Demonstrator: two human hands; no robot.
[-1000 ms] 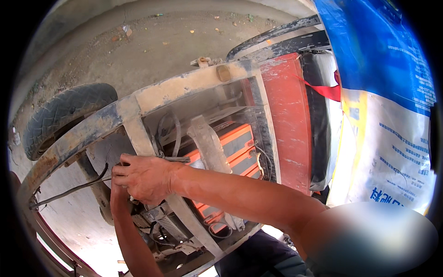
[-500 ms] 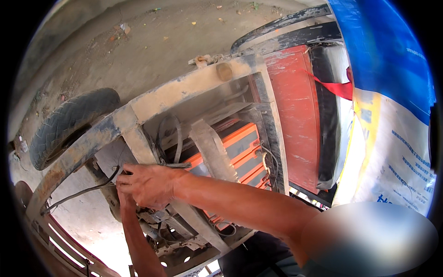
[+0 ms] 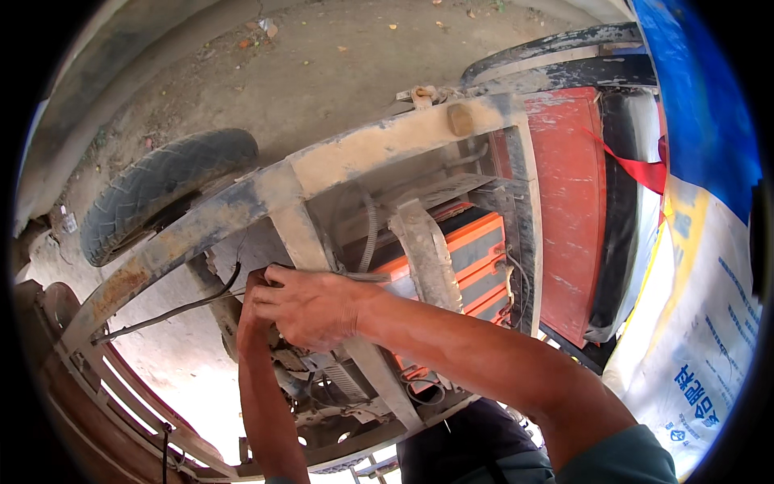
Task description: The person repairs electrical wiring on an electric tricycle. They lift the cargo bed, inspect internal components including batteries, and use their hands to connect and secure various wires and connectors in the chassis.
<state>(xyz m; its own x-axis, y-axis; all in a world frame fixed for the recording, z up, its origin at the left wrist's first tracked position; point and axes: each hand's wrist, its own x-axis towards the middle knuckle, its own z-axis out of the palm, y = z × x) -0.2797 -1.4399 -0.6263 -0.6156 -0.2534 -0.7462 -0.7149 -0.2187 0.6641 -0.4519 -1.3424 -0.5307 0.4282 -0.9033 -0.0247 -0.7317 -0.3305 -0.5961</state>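
My right hand [image 3: 310, 310] reaches across from the right with its fingers curled in, closed against my left hand [image 3: 255, 310]. Only a little of the left hand shows, its fingers bent up beside the right fingertips; the rest is behind the right hand. Whatever is pinched between them is hidden. A black cable [image 3: 165, 321] runs in from the left and passes close to the fingertips, its loose-looking end bending upward. Both hands are inside a dirty, rusted metal vehicle frame [image 3: 355, 165], beside a crossbar [image 3: 302, 238].
Orange-and-grey batteries [image 3: 476, 254] sit in the frame under a bent metal strap [image 3: 423, 250]. A black tyre [image 3: 165, 194] stands at the left. On the right are a red panel [image 3: 564, 210] and a blue-and-white printed sack [image 3: 701, 274]. Bare ground [image 3: 339, 89] lies beyond.
The view has shifted, so the frame, tyre and batteries appear farther right. Both hands stay together at the same spot by the crossbar, with the right fingers slightly rearranged.
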